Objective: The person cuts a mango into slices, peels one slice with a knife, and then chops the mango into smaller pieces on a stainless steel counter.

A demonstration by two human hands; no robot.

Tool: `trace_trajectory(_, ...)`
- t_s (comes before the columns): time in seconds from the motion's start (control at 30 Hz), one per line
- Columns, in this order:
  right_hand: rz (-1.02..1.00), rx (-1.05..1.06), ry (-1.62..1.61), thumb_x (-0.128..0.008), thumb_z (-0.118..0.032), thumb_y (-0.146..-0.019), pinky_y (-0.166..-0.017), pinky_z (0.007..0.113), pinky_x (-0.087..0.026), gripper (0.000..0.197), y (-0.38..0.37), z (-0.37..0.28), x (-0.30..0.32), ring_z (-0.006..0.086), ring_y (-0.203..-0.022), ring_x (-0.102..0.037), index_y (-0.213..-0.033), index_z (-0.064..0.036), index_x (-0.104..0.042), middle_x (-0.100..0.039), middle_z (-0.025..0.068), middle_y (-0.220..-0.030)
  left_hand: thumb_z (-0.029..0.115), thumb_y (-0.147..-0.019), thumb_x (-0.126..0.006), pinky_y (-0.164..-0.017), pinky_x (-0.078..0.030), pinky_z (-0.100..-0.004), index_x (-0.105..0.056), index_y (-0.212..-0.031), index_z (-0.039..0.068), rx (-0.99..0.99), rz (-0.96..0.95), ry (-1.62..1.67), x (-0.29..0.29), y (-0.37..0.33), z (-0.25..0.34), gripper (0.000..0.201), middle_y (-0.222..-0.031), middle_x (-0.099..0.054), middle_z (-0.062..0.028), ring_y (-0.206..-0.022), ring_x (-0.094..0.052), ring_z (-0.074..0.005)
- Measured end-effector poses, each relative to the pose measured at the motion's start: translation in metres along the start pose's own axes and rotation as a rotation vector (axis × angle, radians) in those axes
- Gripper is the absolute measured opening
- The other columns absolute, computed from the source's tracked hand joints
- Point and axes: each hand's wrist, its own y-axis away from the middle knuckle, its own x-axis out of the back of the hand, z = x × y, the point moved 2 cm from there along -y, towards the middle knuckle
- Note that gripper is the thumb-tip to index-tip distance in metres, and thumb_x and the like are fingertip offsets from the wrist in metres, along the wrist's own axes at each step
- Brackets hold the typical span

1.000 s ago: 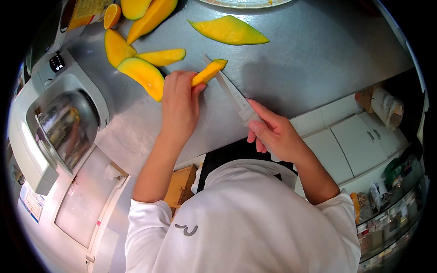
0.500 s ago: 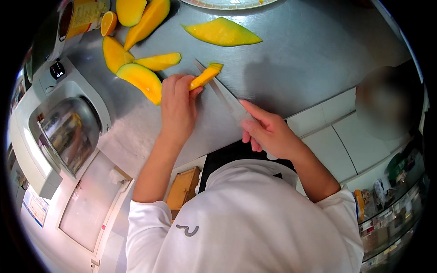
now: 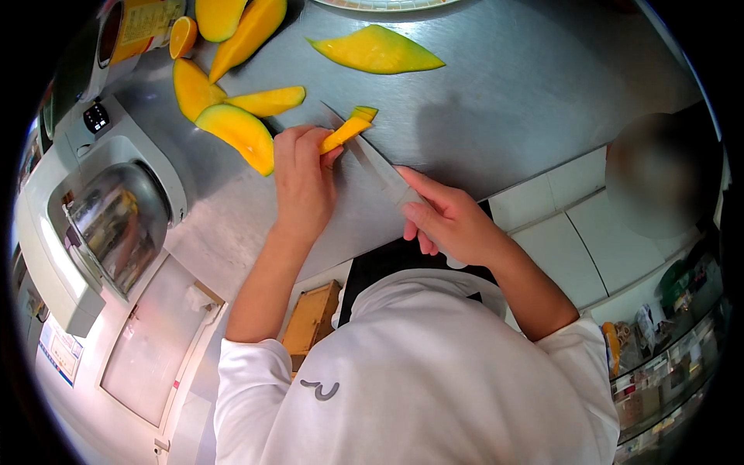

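Note:
My left hand (image 3: 302,182) is closed on a slim mango slice (image 3: 341,135) with green peel at its far end. In my closed right hand (image 3: 446,213) is a knife (image 3: 374,161), its blade slanting up and left across the slice, tip beyond it. Peel at the slice's far end looks partly parted from the flesh. Left of my left hand lie several cut mango pieces, among them a curved wedge (image 3: 239,136) and a thin slice (image 3: 267,101). Farther off, a long pointed mango piece (image 3: 377,50) rests alone on the metal table (image 3: 527,85).
At the far left are an orange half (image 3: 183,37), two larger mango pieces and a labelled tin (image 3: 143,31). A white-rimmed plate (image 3: 387,6) stands at the far edge. A white appliance with a metal bowl (image 3: 124,225) is on the left. A blurred round object (image 3: 655,174) is at right.
The knife and my right hand have shifted slightly left, the blade sliding farther past the slice. My left hand keeps its hold, almost unmoved.

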Motion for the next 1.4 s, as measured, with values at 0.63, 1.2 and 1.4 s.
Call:
trace_trajectory(0.63,0.366,0.521,0.641,-0.067,-0.005,-0.088,-0.063,0.035,-0.05,0.057,0.013,0.018,-0.02,0.0244,-0.069,-0.059,-0.142,-0.0147,-0.051,-0.055,0.0093,-0.082,-0.005,-0.062,-0.078,-0.095,-0.044,-0.0418,-0.06,-0.106,0.008,0.08,0.262,0.122,-0.009,0.024,0.004,0.049,-0.12,-0.054,-0.0123,-0.113,-0.051,-0.0338)
trace_trajectory(1.2,0.348,0.478,0.821,-0.064,-0.002,-0.089,-0.065,0.035,-0.05,0.062,0.016,0.008,-0.029,0.0248,-0.071,-0.056,-0.146,-0.0159,-0.046,-0.053,0.009,-0.086,0.006,-0.075,-0.08,-0.111,-0.036,-0.0429,-0.048,-0.137,0.002,0.155,0.263,0.212,-0.011,0.039,-0.003,0.069,-0.148,-0.042,-0.0184,-0.137,-0.041,-0.0367)
trace_trajectory(1.4,0.377,0.442,0.845,-0.065,-0.003,-0.089,-0.066,0.035,-0.05,0.064,0.013,0.007,-0.034,0.0247,-0.072,-0.057,-0.148,-0.017,-0.044,-0.053,0.0091,-0.087,0.005,-0.074,-0.08,-0.111,-0.037,-0.0431,-0.052,-0.133,0.0,0.11,0.307,0.207,-0.011,0.034,-0.006,0.066,-0.146,-0.046,-0.0167,-0.136,-0.044,-0.0363)
